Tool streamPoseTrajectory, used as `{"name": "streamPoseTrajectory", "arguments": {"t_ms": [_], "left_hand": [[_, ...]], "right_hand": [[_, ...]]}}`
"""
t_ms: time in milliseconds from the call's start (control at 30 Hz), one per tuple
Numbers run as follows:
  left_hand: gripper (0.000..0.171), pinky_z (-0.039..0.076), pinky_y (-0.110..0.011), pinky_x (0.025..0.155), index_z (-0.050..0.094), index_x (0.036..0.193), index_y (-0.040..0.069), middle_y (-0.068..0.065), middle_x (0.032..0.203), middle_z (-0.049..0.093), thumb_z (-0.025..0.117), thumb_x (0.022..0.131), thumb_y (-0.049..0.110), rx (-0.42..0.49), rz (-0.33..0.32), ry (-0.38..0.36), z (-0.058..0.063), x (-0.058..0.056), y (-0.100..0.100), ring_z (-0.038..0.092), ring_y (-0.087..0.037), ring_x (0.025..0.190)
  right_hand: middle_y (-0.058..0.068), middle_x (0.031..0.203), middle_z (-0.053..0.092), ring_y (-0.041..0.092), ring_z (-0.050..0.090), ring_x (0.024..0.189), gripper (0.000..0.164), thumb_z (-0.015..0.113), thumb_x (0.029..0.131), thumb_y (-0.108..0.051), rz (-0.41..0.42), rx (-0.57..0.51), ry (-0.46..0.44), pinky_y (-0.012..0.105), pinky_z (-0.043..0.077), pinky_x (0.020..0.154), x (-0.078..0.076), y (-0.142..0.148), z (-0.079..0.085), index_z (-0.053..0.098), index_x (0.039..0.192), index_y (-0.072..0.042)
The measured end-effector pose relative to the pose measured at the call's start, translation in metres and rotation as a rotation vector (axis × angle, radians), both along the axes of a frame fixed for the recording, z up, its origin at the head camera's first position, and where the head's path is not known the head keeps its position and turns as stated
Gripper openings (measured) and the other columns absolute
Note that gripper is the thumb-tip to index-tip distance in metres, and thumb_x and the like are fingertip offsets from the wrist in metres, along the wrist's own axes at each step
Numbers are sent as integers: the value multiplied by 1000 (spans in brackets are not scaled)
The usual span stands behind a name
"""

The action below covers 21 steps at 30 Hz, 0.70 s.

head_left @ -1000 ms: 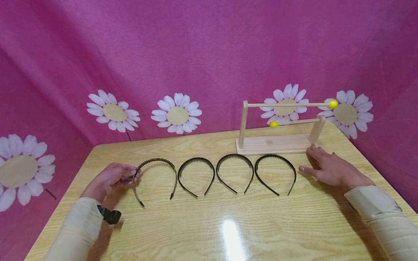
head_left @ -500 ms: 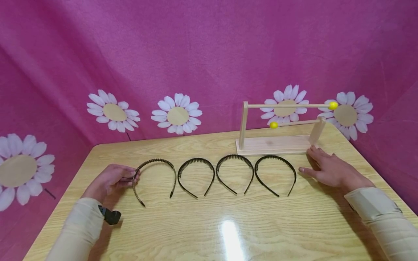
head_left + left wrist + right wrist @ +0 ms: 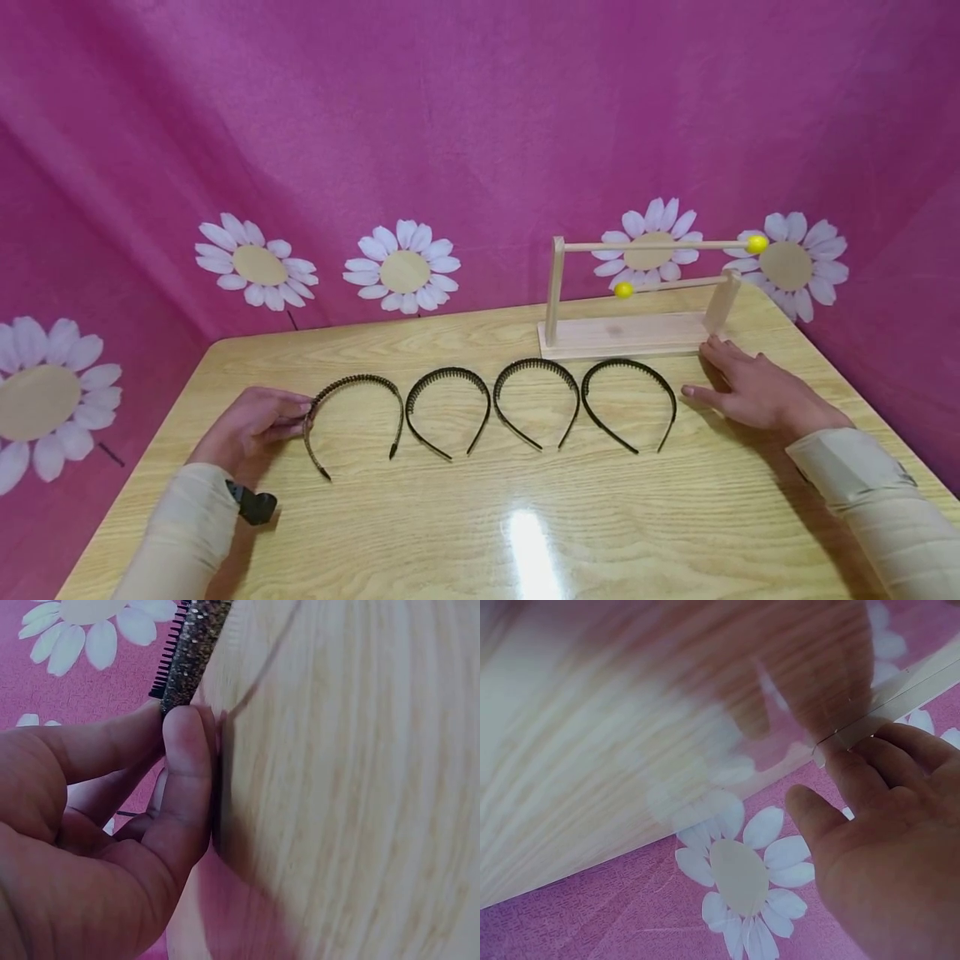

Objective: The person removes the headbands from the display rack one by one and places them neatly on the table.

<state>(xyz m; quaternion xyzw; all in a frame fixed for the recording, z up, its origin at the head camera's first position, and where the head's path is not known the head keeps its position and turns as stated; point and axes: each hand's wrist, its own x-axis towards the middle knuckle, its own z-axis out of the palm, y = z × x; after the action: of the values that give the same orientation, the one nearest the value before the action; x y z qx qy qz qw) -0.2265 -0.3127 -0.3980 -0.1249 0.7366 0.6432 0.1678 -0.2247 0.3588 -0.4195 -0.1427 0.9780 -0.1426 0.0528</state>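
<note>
At the left of the table, my left hand (image 3: 255, 423) pinches one side of a glittery dark headband (image 3: 358, 379) between thumb and fingers. The left wrist view shows the sparkly band (image 3: 196, 656) with its black comb teeth, gripped near its side. To its right stretch three black toothed headbands in a row: one (image 3: 450, 371), a middle one (image 3: 537, 363) and a right one (image 3: 628, 363). My right hand (image 3: 765, 392) lies with fingers extended, its fingertips at the right end of the wooden stand (image 3: 622, 333). In the right wrist view its fingers (image 3: 855, 776) touch the stand's base edge.
The stand carries two horizontal rods, an upper rod (image 3: 652, 246) and a lower rod (image 3: 678, 284), each tipped with a yellow knob. A light wood table (image 3: 420, 533) holds everything. Behind it hangs a magenta cloth (image 3: 480, 125) with white daisies.
The view has shifted slightly, so everything sits a little lower and further left. Both hands keep their places, the left still holding the glittery headband.
</note>
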Motion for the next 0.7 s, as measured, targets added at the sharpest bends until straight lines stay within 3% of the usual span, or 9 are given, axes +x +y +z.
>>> {"name": "streamPoseTrajectory", "arguments": {"t_ms": [100,433,700], "left_hand": [[14,60,-25,65,74,104,-8,-4,84,72,63,95,-7,-12,1,11,-1,1,-1,66,-10,69],[31,60,-26,69,56,122,-24,-7,87,72,61,94,-10,-105,-24,41,-3,2,-6,69,-12,74],[37,59,-27,70,55,126,-20,-6,94,72,62,98,3,-294,-20,101,10,6,-6,68,-10,79]], "right_hand": [[34,158,20,53,21,143,94,54,97,-62,-6,-5,-10,71,19,110,0,-2,0,27,153,9],[36,156,22,53,22,142,92,55,97,-59,15,5,15,73,21,108,-3,-5,1,30,151,11],[33,158,20,57,25,139,89,54,98,-60,8,-47,-9,71,19,110,-4,-6,3,29,154,5]]}}
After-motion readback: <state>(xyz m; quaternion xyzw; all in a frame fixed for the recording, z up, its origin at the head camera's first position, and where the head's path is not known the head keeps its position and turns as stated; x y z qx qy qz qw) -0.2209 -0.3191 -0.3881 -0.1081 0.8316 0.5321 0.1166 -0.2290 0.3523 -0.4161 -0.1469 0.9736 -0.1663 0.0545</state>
